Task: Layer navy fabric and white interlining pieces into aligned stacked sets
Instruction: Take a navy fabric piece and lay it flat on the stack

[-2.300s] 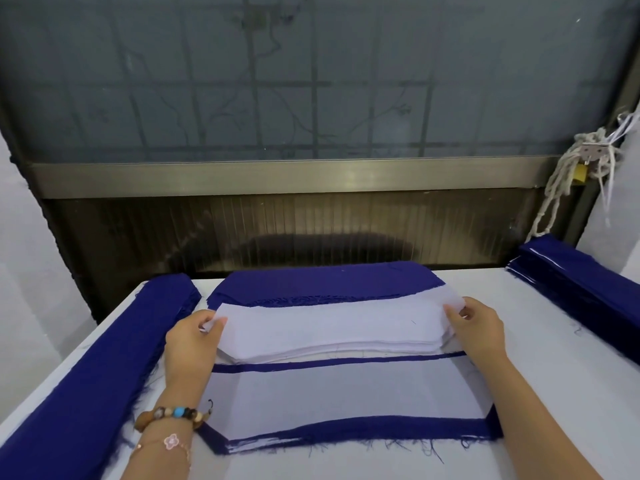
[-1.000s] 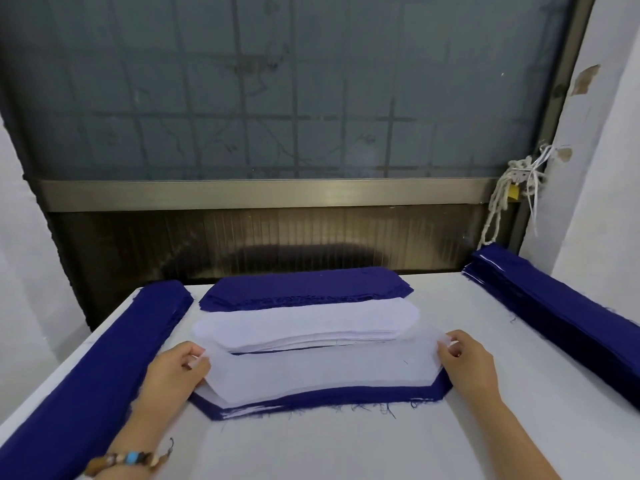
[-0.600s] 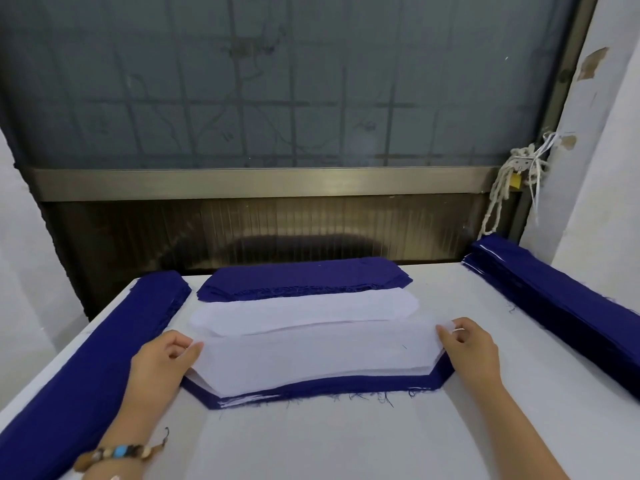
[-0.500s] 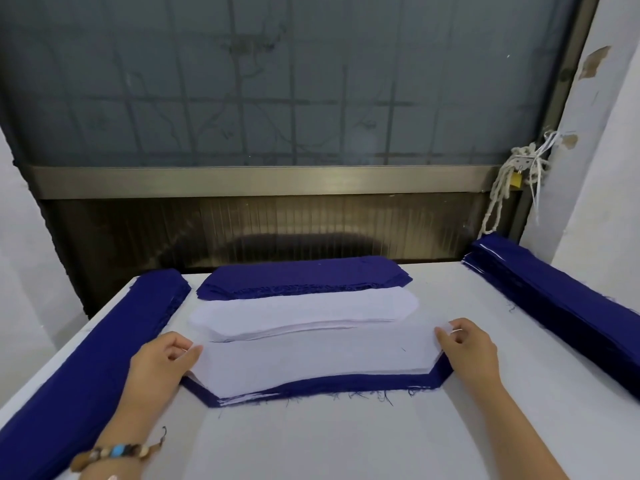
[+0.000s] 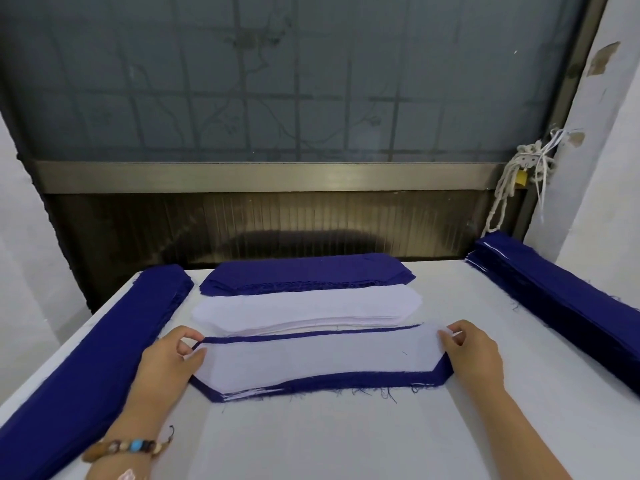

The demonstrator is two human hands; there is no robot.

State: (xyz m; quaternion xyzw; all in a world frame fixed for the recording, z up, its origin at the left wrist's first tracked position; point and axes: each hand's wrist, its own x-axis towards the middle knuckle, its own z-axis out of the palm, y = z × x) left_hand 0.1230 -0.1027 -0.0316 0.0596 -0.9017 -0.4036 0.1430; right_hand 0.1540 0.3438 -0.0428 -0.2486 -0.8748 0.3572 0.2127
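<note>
Both ends taken, and there we were: our left grip (image 5: 169, 362) pinched the left tip of the top white interlining piece (image 5: 311, 358) between thumb and forefinger, and our right grip (image 5: 474, 351) pinched its right tip the same way. Between the two grips that piece lay flat on the navy fabric (image 5: 346, 380). Navy showed as a thin strip along the far edge and a wider band along the near one, with threads fraying onto the desk (image 5: 329, 441). Just beyond the grips sat the white interlining stack (image 5: 304, 308), and past it a navy stack (image 5: 304, 275). Outside our left grip ran a long navy pile (image 5: 86, 368); well out from our right grip lay a second long navy pile (image 5: 561, 299). A beaded bracelet (image 5: 128, 448) circled the left wrist.
</note>
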